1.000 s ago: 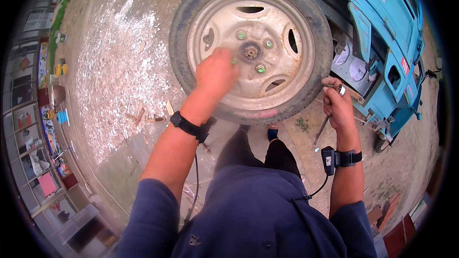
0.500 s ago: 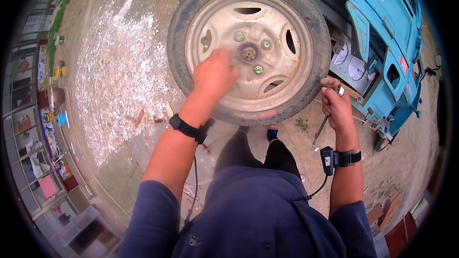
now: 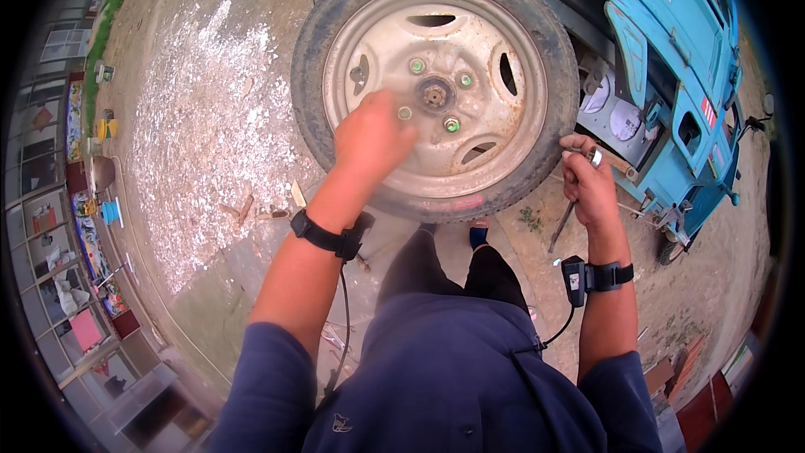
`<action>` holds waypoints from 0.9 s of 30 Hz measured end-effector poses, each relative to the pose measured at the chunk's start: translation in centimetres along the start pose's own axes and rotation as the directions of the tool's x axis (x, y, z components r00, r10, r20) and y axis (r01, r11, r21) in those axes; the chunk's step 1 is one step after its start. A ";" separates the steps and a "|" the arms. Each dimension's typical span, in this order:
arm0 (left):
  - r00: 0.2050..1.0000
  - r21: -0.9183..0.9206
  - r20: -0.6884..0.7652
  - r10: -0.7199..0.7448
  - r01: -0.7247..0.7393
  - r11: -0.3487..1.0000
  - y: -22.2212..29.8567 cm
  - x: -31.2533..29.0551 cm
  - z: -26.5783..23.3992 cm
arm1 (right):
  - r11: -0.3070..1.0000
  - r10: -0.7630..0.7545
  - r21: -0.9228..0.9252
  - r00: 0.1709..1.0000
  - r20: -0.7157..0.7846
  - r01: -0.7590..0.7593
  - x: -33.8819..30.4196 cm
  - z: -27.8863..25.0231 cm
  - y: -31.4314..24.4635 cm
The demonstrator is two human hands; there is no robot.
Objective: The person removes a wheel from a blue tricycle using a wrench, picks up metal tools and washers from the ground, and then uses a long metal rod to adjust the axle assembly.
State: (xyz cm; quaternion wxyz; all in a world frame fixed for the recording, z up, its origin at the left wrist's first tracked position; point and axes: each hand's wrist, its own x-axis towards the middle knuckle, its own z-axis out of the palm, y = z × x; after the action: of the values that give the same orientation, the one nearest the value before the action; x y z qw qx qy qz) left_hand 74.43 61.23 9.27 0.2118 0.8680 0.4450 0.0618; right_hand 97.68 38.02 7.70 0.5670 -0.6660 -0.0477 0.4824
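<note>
A car-type wheel with a black tyre (image 3: 310,101) and a rusty cream rim (image 3: 503,25) stands upright before me. Green-tinged lug nuts (image 3: 452,124) surround its dark hub (image 3: 435,96). My left hand (image 3: 375,136) is closed and somewhat blurred at the rim's lower left, its thumb just below a lug nut (image 3: 405,113). Its fingertips are hidden, so what they hold, if anything, cannot be made out. At the tyre's right edge, my right hand (image 3: 590,188) is wrapped round a metal socket wrench (image 3: 595,158). The wrench's socket end points up, and its thin handle slopes down toward the ground.
A turquoise truck (image 3: 662,25) fills the upper right, its frame running behind the wheel. Pale flakes cover the ground (image 3: 201,117) to the left. Wood scraps (image 3: 243,208) lie below the wheel's left side. Shelves and a glazed wall (image 3: 50,277) line the far left.
My left hand has shifted very slightly at the same lug nut, its thumb now a little below it. My right hand and the wrench stay almost where they were.
</note>
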 end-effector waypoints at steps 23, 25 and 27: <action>0.998 0.000 0.027 0.060 -0.060 0.998 -0.6 0.1 0.8 | 1.000 0.014 -0.003 1.000 -0.007 -0.014 0.8 -0.1 0.0; 0.998 0.007 0.031 0.058 -0.058 0.998 -0.6 0.3 0.9 | 1.000 0.008 -0.006 1.000 -0.006 -0.008 0.7 -0.1 0.0; 0.997 0.008 0.036 0.065 -0.066 0.998 -0.7 0.5 0.8 | 1.000 0.009 -0.005 1.000 0.000 -0.009 0.7 0.0 0.0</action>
State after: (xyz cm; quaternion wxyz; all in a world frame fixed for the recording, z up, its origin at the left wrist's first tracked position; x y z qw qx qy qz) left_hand 74.50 61.76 8.22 0.2133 0.8840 0.4128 0.0512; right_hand 98.10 38.45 7.31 0.5633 -0.6674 -0.0461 0.4849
